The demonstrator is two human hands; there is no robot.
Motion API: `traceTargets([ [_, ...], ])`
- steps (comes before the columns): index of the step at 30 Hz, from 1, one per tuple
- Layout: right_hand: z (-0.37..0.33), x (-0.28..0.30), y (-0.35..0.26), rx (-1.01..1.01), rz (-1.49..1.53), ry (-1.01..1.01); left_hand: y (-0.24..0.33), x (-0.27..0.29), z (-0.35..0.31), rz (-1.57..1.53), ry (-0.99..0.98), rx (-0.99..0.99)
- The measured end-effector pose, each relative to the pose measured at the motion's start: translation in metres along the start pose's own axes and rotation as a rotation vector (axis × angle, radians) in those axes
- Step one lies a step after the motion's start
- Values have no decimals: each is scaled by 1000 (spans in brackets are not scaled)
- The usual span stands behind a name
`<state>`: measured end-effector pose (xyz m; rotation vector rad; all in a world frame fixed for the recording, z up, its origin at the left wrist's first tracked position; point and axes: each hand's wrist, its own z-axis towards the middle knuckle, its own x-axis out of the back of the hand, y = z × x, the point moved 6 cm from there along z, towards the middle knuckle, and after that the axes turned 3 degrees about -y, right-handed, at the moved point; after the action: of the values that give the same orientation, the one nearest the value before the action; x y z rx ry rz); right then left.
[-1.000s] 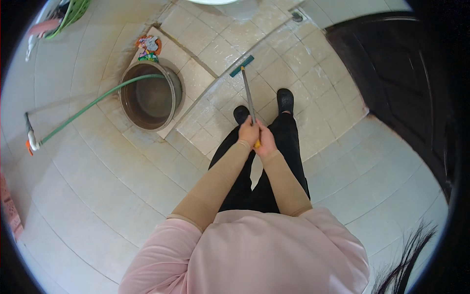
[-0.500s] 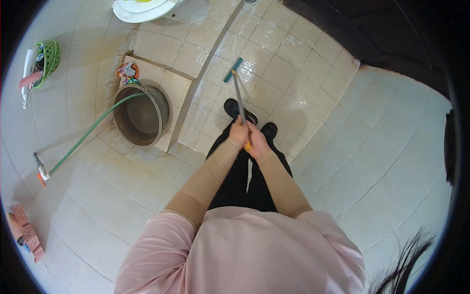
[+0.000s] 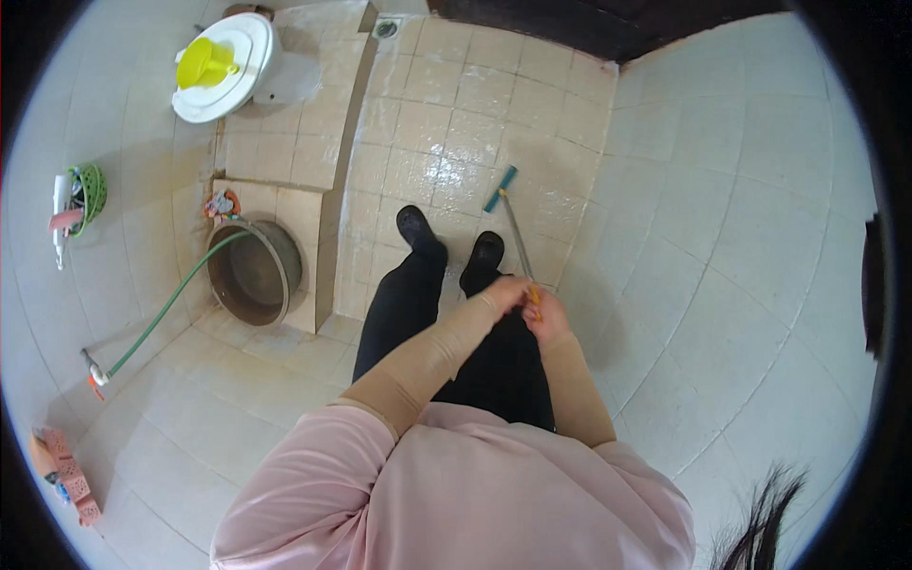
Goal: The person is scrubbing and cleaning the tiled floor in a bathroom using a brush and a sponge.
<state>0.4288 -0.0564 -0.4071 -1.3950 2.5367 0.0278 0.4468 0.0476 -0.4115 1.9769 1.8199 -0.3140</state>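
Note:
Both hands grip a long-handled floor brush [image 3: 518, 237] with a narrow teal head, a grey pole and a yellow grip. Its head rests on the wet, shiny beige floor tiles [image 3: 475, 133], ahead and to the right of my feet. My left hand [image 3: 511, 292] is closed on the pole just above the grip. Lower down, at the yellow end, my right hand [image 3: 545, 319] wraps round it. Whether the head carries bristles or a rubber edge is too small to tell.
At the left, a large grey-brown tub [image 3: 255, 275] holds the end of a green hose [image 3: 157, 318] from a wall tap. Behind it is a white toilet [image 3: 252, 71] with a yellow dipper [image 3: 204, 64] on the lid. A raised tiled step [image 3: 325, 218] edges the floor; a drain [image 3: 386, 28] lies far off.
My hands and the brush have shifted to the right and nearer to me. My feet have moved apart. The view has turned, bringing the toilet lid and drain further in.

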Motion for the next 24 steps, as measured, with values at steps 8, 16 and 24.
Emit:
traceTargets([
  [8,-13,103,-20,148,3,333,-21,-88,-10,110,-266,-82],
  [16,50,29,-10,166,-527,441,-63,179,-39,433,447,-373],
  [24,104,-148,121,210,-602,447,-128,456,-220,392,949,-115],
])
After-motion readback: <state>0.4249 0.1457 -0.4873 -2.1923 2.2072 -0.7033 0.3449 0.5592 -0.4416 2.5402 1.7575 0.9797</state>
